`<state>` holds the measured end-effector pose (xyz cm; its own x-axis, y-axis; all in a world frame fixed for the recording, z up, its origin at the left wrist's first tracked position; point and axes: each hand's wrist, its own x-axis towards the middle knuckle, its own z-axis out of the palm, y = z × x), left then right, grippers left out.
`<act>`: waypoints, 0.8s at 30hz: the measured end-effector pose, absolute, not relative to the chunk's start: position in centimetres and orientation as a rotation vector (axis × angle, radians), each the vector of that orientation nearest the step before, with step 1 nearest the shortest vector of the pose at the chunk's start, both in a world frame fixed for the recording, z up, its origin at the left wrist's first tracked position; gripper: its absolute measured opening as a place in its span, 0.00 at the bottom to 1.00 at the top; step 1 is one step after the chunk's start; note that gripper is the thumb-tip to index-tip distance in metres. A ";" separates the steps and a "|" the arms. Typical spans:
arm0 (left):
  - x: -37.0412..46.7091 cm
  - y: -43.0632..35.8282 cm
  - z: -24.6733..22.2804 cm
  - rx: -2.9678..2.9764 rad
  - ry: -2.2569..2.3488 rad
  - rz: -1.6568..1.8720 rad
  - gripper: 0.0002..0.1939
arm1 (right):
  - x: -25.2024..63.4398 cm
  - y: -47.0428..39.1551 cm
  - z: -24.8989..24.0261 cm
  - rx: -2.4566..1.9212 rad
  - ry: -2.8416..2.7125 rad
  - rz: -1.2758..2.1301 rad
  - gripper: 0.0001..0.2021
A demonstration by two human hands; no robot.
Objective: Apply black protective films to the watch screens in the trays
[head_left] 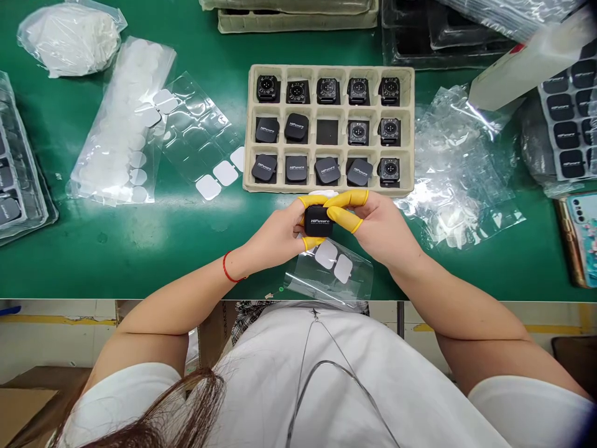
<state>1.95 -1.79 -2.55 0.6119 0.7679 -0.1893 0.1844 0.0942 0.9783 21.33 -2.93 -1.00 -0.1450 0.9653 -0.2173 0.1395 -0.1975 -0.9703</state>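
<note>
Between my two hands, just below the beige tray (331,185), is a black square watch piece (318,221) marked HiFuture. My left hand (288,231) grips its left side with yellow-capped fingers. The yellow-capped thumb and finger of my right hand (368,221) pinch its upper right edge. The tray has three rows of cells. Some hold watch bodies (328,89) with their sensor side up, others hold pieces with the logo up. One cell (327,132) in the middle row has no watch. A clear sheet with white stickers (343,268) lies below my hands.
Left on the green table (205,249) lie a clear sheet (200,134), a bag of stickers (119,124) and a white bundle (69,37). At right are crumpled clear films (459,168), a translucent bottle (522,68) and a phone (583,236). More trays (298,22) stand behind.
</note>
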 end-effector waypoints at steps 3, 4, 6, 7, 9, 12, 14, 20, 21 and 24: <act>2.0 -1.8 -2.6 1.447 0.866 0.521 0.29 | 21.4 -2.9 -1.2 -1.383 -1.334 1.397 0.04; 2.0 -1.8 -2.6 1.447 0.871 0.517 0.29 | 21.3 -2.9 -1.2 -1.387 -1.343 1.390 0.04; 1.9 -1.8 -2.6 1.445 0.882 0.508 0.30 | 21.3 -3.0 -1.1 -1.403 -1.370 1.375 0.05; 1.9 -1.8 -2.7 1.442 0.886 0.505 0.30 | 21.3 -3.0 -1.1 -1.421 -1.394 1.354 0.05; 2.0 -1.8 -2.8 1.427 0.891 0.503 0.30 | 21.3 -3.2 -1.0 -1.468 -1.490 1.231 0.05; 2.0 -1.8 -2.8 1.388 0.889 0.513 0.30 | 21.2 -3.3 -1.0 -1.496 -1.744 0.796 0.08; 2.1 -1.8 -2.7 1.368 0.869 0.530 0.31 | 21.2 -3.3 -1.2 -1.479 -1.883 0.590 0.13; 2.3 -2.0 -2.5 1.381 0.810 0.486 0.27 | 20.5 -3.1 -1.3 -1.407 -1.840 1.132 0.22; 2.3 -1.9 -2.4 1.348 0.798 0.488 0.28 | 20.5 -2.9 -1.2 -1.394 -1.779 1.182 0.19; 2.3 -1.7 -2.3 1.225 0.798 0.545 0.34 | 21.1 -0.6 -0.9 -1.397 -1.667 1.087 0.17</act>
<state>2.25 -1.69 -2.33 0.6204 0.7466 -0.2404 0.0488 0.2692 0.9619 21.07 -0.63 -0.88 -0.1780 0.9840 -0.0045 0.4013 0.0684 -0.9134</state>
